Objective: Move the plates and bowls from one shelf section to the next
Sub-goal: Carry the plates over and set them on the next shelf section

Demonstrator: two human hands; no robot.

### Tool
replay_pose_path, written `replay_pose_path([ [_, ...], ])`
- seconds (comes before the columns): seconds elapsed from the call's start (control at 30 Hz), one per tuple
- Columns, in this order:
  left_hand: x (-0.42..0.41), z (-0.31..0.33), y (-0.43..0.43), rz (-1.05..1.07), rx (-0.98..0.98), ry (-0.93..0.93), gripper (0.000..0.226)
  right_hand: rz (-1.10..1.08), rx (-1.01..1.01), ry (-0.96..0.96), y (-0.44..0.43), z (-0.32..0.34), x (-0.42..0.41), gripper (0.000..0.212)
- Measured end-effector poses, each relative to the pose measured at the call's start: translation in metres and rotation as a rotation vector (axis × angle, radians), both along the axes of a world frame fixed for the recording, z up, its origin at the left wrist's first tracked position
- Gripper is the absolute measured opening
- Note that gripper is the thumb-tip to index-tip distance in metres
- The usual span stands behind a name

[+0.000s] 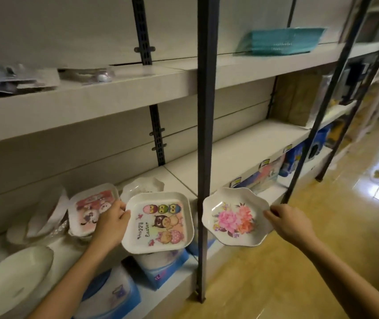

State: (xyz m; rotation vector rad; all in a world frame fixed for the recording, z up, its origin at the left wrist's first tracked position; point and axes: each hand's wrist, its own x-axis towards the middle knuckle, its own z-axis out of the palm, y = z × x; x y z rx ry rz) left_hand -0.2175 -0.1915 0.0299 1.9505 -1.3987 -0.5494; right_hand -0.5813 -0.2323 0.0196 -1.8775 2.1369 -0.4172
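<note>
Edge grips: left hand (111,224) pinches rim of Easter plate (158,224), right hand (285,221) pinches rim of floral plate (234,215), probably to carry both past upright (203,134).

square plate (158,223): we see white, with coloured owls and "Happy Easter" lettering
scalloped bowl (235,216): we see white, with pink and orange flowers
basket (280,41): we see teal mesh
</note>
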Motion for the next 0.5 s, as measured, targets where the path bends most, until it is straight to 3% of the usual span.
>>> replay_pose_path([
  [0.5, -0.197, -0.002, -0.118, -0.131, 0.088, 0.064, 0.022, -0.114, -0.029, -0.043, -0.096, -0.011, -0.183, 0.034],
])
